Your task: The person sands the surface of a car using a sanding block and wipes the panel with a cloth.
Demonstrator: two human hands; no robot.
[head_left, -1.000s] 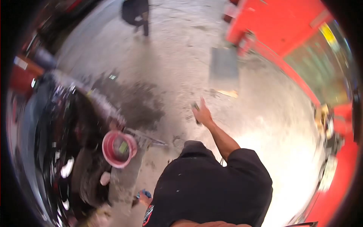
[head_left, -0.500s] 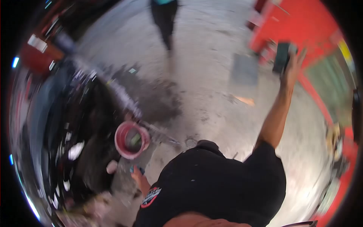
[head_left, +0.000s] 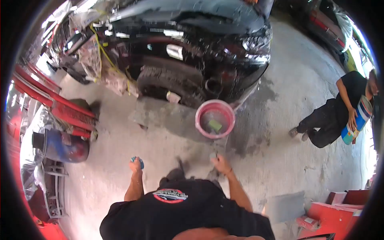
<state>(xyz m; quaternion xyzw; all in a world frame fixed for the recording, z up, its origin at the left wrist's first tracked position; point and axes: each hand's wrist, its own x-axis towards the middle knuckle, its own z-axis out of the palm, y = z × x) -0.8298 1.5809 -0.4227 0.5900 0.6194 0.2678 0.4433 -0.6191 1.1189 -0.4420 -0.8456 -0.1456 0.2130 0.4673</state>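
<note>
My left hand (head_left: 136, 165) is closed round a crumpled blue cloth (head_left: 141, 162), low over the concrete floor. To its right, my right hand (head_left: 222, 165) has its fingers closed on a small greyish thing that I cannot make out. Beyond that hand a pink bucket (head_left: 199, 127) stands on the floor by the front of a black car (head_left: 192, 50). A green block (head_left: 215, 126) lies inside the bucket.
A person (head_left: 354, 94) on the right holds a large blue container (head_left: 357, 122). Red stands (head_left: 68, 114) and a blue-stained drum (head_left: 66, 146) are at the left. A grey sheet (head_left: 285, 207) lies near red cabinets (head_left: 334, 220) at lower right.
The view has swung left toward the car. My right hand, earlier stretched toward the red cabinet with a dark object at it, is now low before my body. The person on the right now shows more fully.
</note>
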